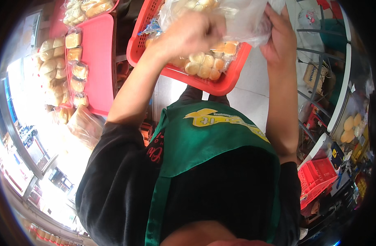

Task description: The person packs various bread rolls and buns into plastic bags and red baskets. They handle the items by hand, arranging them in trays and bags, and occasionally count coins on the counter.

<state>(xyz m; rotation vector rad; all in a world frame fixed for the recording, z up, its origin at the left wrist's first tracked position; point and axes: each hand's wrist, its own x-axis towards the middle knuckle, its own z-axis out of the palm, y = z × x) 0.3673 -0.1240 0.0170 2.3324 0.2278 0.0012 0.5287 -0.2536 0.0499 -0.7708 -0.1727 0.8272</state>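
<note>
My right hand [277, 35] pinches the edge of a thin, see-through plastic bag [245, 20], thumb on one side and fingers on the other. Motion smears my left hand [196, 33], which is bent over beside the bag; its fingertips are too blurred to tell what they touch. Both hands are above a red plastic basket [220, 87] with slotted sides. Inside it lie clear packs of small golden bread rolls [204, 65], partly hidden under my left hand and the bag. A blue-printed wrapper [150, 28] shows by the basket's left wall.
On the left, a pink-red tray [98, 61] stands beside wrapped bread pieces [74, 55] and larger bagged buns [53, 61]. More packed rolls [83, 11] are at the upper left. To the right are a metal rack [313, 53], a smaller red basket [317, 180] and bagged buns [351, 127].
</note>
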